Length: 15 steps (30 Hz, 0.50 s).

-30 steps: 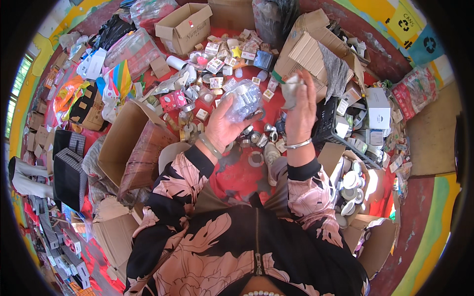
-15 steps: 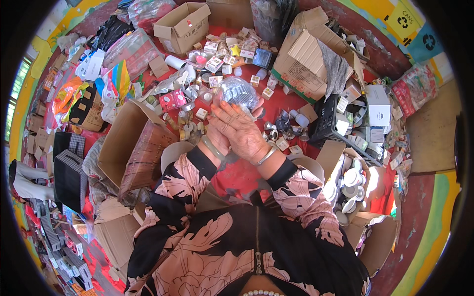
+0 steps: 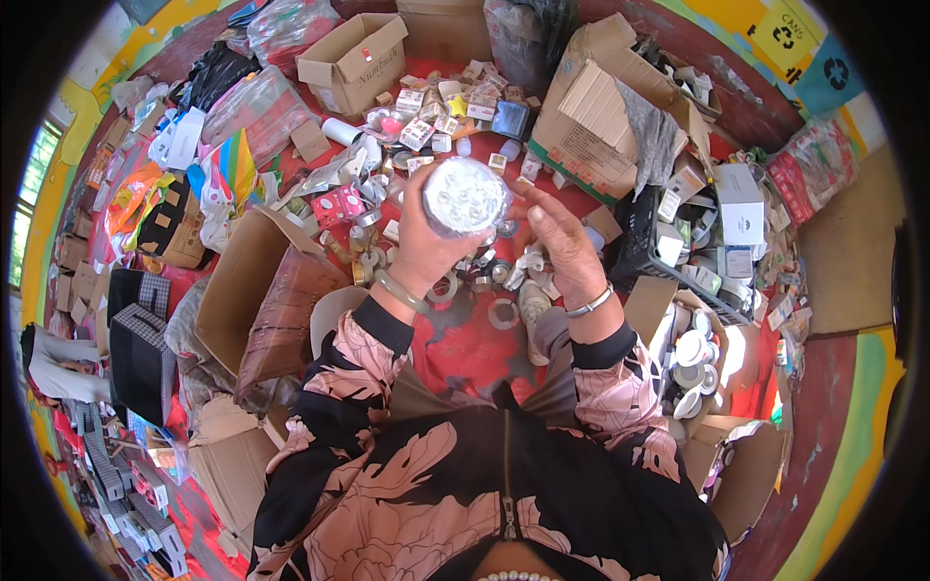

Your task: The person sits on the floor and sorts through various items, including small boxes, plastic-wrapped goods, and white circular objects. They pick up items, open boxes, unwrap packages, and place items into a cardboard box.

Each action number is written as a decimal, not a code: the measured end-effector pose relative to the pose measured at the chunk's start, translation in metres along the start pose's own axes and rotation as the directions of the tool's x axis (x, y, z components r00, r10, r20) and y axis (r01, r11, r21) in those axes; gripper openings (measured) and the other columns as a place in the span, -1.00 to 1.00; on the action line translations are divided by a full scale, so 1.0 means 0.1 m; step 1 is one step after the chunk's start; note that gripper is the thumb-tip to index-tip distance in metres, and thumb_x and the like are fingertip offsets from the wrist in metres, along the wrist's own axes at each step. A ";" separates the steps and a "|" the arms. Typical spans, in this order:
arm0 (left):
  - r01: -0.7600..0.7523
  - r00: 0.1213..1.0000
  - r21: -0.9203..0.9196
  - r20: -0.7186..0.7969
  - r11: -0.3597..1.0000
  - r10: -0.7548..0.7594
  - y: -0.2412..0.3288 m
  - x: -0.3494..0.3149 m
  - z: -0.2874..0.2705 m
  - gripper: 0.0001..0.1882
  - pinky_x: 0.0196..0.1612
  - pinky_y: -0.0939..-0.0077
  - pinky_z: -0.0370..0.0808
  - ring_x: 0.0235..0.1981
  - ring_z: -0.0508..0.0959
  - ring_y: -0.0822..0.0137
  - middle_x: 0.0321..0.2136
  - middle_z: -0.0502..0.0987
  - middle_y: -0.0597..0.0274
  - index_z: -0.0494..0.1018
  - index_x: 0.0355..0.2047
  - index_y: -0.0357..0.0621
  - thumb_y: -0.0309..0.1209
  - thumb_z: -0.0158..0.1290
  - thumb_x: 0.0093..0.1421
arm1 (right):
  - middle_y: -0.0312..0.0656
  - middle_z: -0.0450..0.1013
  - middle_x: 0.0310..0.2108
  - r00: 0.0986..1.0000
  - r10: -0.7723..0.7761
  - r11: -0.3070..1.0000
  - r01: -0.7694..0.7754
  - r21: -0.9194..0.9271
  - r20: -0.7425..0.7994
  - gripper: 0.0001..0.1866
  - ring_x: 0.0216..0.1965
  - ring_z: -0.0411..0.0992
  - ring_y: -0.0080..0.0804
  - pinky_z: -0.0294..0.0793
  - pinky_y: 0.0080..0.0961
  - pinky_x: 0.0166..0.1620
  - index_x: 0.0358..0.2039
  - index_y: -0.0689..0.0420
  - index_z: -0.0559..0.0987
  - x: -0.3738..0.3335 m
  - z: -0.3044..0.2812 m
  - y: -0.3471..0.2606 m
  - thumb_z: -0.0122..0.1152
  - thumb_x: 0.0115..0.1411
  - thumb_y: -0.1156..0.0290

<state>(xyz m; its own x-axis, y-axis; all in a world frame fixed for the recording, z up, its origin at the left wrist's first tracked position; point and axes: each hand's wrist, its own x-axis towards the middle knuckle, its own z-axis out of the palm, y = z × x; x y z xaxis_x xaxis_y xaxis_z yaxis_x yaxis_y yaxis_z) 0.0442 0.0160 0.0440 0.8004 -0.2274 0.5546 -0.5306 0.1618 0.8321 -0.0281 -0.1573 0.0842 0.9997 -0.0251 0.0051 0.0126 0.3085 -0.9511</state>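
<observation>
In my left hand (image 3: pixel 423 232) is a round, silvery LED lamp (image 3: pixel 465 197), its face turned up and showing several round lens-like cells. It seems to be wrapped in clear plastic; its underside is hidden. The fingers and thumb of that hand curl round the lamp's left and lower edge. My right hand (image 3: pixel 567 254) is apart from my left, with fingers stretched toward the lamp's right side. Whether a fingertip touches the rim I cannot tell. Below the hands, ring-shaped parts (image 3: pixel 503 314) and small metallic pieces lie on the red floor covering (image 3: pixel 455 339).
Small printed boxes and a yellow star (image 3: pixel 457 105) lie ahead. Cardboard boxes stand at the left (image 3: pixel 242 290), far side (image 3: pixel 354 68) and right (image 3: pixel 581 126). A black crate (image 3: pixel 635 237) holds white boxes; a nearer carton (image 3: pixel 647 305) holds white round parts.
My hands were pressed together over the lamp. Now my right hand has drawn away to the right, and my left hand holds the lamp, its face now turned up, nearer to me.
</observation>
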 end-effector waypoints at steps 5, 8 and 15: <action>-0.280 0.952 0.217 0.192 0.935 0.240 0.10 -0.01 0.17 -0.11 0.12 0.28 0.25 0.07 0.30 0.04 0.04 0.24 -0.06 0.09 0.07 -0.22 -0.44 0.34 -0.27 | -0.25 0.46 -0.31 0.999 0.047 0.994 -0.047 0.097 0.004 -0.54 -0.43 0.42 -0.60 0.40 -0.67 -0.37 -0.05 0.26 0.41 0.01 0.01 0.18 0.22 0.10 0.27; -0.203 0.968 0.288 0.206 0.936 0.146 -0.01 -0.10 0.24 -0.10 0.12 0.28 0.24 0.08 0.29 0.05 0.05 0.23 -0.04 0.08 0.08 -0.22 -0.45 0.34 -0.26 | -0.24 0.47 -0.32 0.981 0.192 0.967 -0.185 0.175 -0.024 -0.58 -0.43 0.43 -0.63 0.40 -0.72 -0.46 -0.10 0.27 0.44 -0.03 -0.09 0.20 0.23 0.09 0.30; 0.128 0.947 0.032 0.293 0.991 -0.132 -0.11 -0.11 0.26 0.05 0.12 0.30 0.28 0.09 0.24 0.17 0.14 0.06 0.01 -0.12 0.23 -0.18 -0.56 0.28 -0.22 | -0.33 0.47 -0.51 0.955 0.135 0.836 0.035 0.548 -0.266 -0.79 -0.66 0.34 -0.66 0.24 -0.77 -0.68 -0.27 0.17 0.48 -0.31 -0.26 0.14 0.18 0.12 0.35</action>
<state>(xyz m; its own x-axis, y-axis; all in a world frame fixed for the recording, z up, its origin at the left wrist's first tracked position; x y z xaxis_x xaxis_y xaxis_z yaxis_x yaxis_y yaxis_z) 0.0338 -0.0080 0.0291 0.7463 -0.5177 0.4184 -0.4324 0.1008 0.8960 -0.0597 -0.1770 0.0624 0.9502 -0.2349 -0.2050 0.0573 0.7779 -0.6257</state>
